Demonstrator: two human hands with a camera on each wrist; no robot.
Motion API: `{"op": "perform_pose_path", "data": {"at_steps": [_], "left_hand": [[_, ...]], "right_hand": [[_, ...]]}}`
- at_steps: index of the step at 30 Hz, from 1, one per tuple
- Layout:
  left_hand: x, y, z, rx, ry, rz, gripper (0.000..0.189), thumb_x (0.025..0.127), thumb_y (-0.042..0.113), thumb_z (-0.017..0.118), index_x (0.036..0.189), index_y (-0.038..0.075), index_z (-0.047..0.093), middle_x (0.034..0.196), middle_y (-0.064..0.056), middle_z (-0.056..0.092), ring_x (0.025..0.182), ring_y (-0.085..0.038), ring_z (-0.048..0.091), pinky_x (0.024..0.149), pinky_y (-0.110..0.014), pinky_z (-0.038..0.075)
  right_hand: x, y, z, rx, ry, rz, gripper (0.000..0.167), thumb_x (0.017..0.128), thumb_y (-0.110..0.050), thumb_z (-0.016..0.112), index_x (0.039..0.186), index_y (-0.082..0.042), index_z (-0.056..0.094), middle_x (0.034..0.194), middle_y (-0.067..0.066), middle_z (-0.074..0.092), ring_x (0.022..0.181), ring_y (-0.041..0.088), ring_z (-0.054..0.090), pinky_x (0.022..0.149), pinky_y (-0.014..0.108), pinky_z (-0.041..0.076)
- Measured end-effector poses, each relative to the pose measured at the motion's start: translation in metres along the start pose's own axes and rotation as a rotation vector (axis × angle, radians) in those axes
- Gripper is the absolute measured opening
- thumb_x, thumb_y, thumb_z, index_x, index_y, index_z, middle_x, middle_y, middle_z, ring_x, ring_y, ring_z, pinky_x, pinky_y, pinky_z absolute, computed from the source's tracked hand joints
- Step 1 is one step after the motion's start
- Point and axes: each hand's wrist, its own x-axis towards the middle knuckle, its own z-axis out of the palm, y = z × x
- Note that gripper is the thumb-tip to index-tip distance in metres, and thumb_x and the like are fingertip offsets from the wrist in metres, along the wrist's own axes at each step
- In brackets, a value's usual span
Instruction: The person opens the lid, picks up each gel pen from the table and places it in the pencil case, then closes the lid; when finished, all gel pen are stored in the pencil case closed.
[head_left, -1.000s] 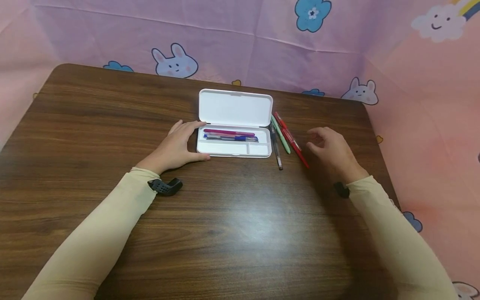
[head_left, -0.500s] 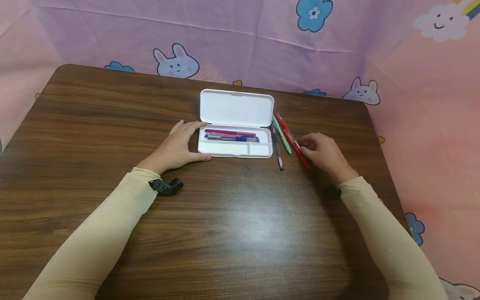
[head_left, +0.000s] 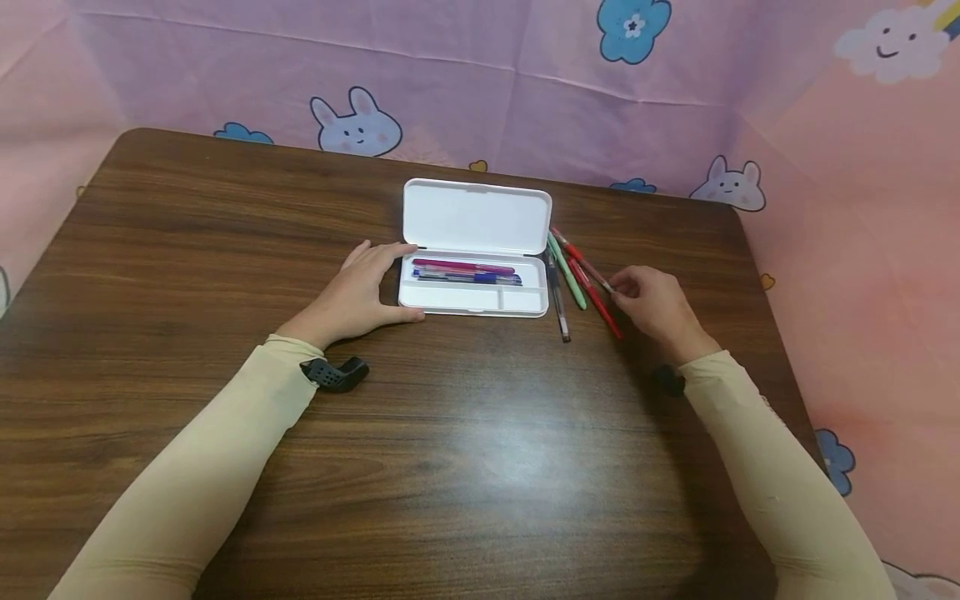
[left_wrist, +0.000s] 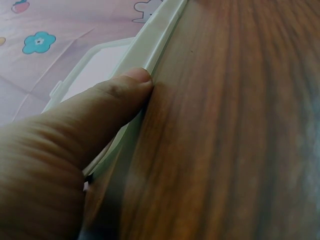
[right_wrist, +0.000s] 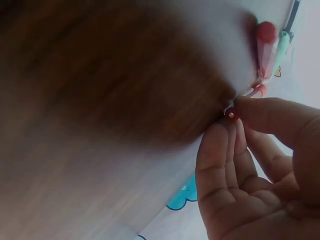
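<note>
A white pencil case (head_left: 450, 297) lies open on the table, its lid tipped back. My left hand (head_left: 348, 296) holds its left end, fingers at the back corner and thumb (left_wrist: 117, 95) along the front edge. Inside the long compartment lie a pink pen (head_left: 457, 265) and blue pens (head_left: 491, 278). My right hand (head_left: 660, 307) pinches the near end of a red pen (head_left: 592, 272) between thumb and fingertips; that end (right_wrist: 231, 115) shows in the right wrist view. Beside it lie a second red pen (head_left: 602, 310), a light green pen (head_left: 572, 279) and a dark pen (head_left: 559, 304).
The brown wooden table (head_left: 420, 467) spreads in front of the case and to both sides. A pink and lilac cloth (head_left: 465, 92) with cartoon rabbits and flowers hangs along the back and right edges. Both wrists wear black bands.
My right hand has come left to the red pens and taken one by its end, swinging that end rightward, apart from the other red pen. My left hand stays on the case.
</note>
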Motion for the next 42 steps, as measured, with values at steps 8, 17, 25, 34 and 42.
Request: {"op": "perform_pose_path", "data": {"at_steps": [8, 17, 25, 34, 42], "left_hand": [[0.002, 0.001, -0.001, -0.005, 0.011, 0.015, 0.103, 0.08, 0.054, 0.086, 0.16, 0.013, 0.035, 0.162, -0.012, 0.041, 0.151, -0.033, 0.033, 0.13, -0.045, 0.0], [0.004, 0.002, -0.001, -0.006, 0.004, 0.01, 0.104, 0.08, 0.056, 0.085, 0.16, 0.013, 0.035, 0.163, -0.011, 0.04, 0.152, -0.034, 0.032, 0.13, -0.045, -0.001], [0.005, 0.001, -0.002, -0.007, 0.0, 0.009, 0.104, 0.08, 0.056, 0.085, 0.161, 0.014, 0.035, 0.163, -0.011, 0.039, 0.153, -0.034, 0.031, 0.13, -0.045, -0.001], [0.002, 0.001, -0.001, -0.016, -0.002, -0.001, 0.104, 0.08, 0.056, 0.086, 0.16, 0.013, 0.035, 0.162, -0.012, 0.04, 0.152, -0.033, 0.032, 0.13, -0.046, 0.0], [0.0, 0.0, -0.001, -0.02, -0.006, -0.019, 0.105, 0.079, 0.057, 0.085, 0.16, 0.014, 0.035, 0.164, -0.011, 0.038, 0.153, -0.035, 0.029, 0.13, -0.045, -0.001]], "right_hand": [[-0.001, 0.006, -0.003, -0.019, 0.062, 0.006, 0.017, 0.099, -0.006, 0.064, 0.112, 0.001, 0.072, 0.104, 0.02, 0.072, 0.094, 0.034, 0.065, 0.082, 0.049, 0.055], [-0.007, 0.009, -0.015, -0.006, 0.198, -0.017, 0.016, 0.099, -0.007, 0.064, 0.109, 0.001, 0.074, 0.1, 0.019, 0.072, 0.091, 0.032, 0.065, 0.078, 0.044, 0.053], [-0.004, -0.034, -0.016, 0.035, 0.389, -0.291, 0.013, 0.097, -0.002, 0.068, 0.107, 0.001, 0.076, 0.099, 0.015, 0.07, 0.088, 0.026, 0.065, 0.075, 0.035, 0.053], [0.023, -0.098, 0.02, -0.051, 0.131, -0.382, 0.015, 0.099, -0.006, 0.069, 0.112, -0.003, 0.075, 0.103, 0.012, 0.069, 0.09, 0.025, 0.063, 0.081, 0.04, 0.058], [0.042, -0.112, 0.038, -0.1, 0.023, -0.394, 0.015, 0.101, -0.008, 0.066, 0.111, -0.004, 0.077, 0.105, 0.011, 0.072, 0.097, 0.025, 0.066, 0.092, 0.041, 0.058]]}}
